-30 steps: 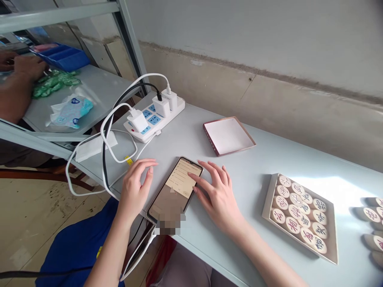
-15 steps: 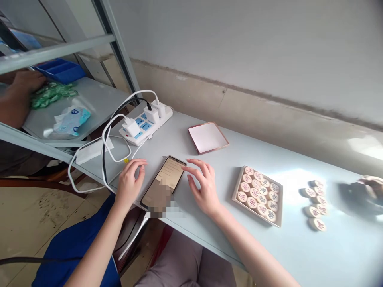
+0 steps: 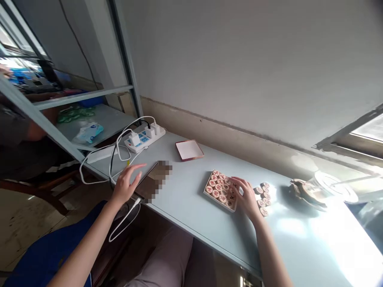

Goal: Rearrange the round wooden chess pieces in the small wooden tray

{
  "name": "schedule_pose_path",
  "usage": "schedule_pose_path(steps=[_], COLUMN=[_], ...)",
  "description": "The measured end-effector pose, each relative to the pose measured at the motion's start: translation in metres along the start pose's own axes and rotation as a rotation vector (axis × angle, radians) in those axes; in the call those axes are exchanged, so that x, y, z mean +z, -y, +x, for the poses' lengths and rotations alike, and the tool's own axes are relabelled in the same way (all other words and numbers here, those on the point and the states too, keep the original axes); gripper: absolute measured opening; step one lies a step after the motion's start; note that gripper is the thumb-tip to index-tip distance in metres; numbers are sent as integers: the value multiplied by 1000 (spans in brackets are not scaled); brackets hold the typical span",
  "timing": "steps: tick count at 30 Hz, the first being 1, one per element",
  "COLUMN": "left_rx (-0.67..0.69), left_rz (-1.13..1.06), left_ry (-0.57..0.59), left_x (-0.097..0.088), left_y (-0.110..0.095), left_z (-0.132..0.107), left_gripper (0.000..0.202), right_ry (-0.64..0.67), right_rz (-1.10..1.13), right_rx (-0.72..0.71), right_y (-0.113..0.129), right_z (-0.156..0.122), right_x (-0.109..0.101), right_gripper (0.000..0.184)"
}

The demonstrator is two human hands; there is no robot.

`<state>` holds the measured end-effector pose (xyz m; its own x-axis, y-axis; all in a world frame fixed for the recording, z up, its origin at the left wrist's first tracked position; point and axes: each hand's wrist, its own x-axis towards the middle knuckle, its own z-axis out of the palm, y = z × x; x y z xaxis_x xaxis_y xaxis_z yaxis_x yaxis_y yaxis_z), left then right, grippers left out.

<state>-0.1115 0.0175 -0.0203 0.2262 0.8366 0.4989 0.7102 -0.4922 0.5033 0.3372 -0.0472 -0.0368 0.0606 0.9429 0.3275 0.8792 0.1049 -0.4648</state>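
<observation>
Two hands rest on the pale desk, well apart. The right hand lies fingers spread and empty over the right edge of a tray of round game pieces, with loose pieces just beside it. The left hand, fingers apart and holding nothing, hovers at the phone near the desk's front edge. Behind sit a power strip and a small box lid.
</observation>
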Motion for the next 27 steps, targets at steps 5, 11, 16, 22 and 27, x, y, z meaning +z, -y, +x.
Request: schedule_pose_path(steps=[5, 11, 16, 22, 27], left_rx=[107, 120, 125, 93, 77], left_rz=[122, 211, 232, 201, 214], left_ry=[186, 291, 311, 222, 222], left_x=[-6, 2, 7, 9, 9], left_y=[-35, -46, -45, -40, -39], left_z=[-32, -33, -28, -34, -37], left_gripper=[41, 44, 41, 43, 41], right_ry=[-1, 13, 9, -7, 46], right_rz=[-40, -29, -32, -88, -99], right_rx=[14, 36, 39, 13, -58], right_y=[-10, -5, -7, -8, -6], right_z=[-4, -5, -7, -4, -3], right_x=[13, 11, 13, 13, 9], right_gripper=[40, 40, 41, 39, 39])
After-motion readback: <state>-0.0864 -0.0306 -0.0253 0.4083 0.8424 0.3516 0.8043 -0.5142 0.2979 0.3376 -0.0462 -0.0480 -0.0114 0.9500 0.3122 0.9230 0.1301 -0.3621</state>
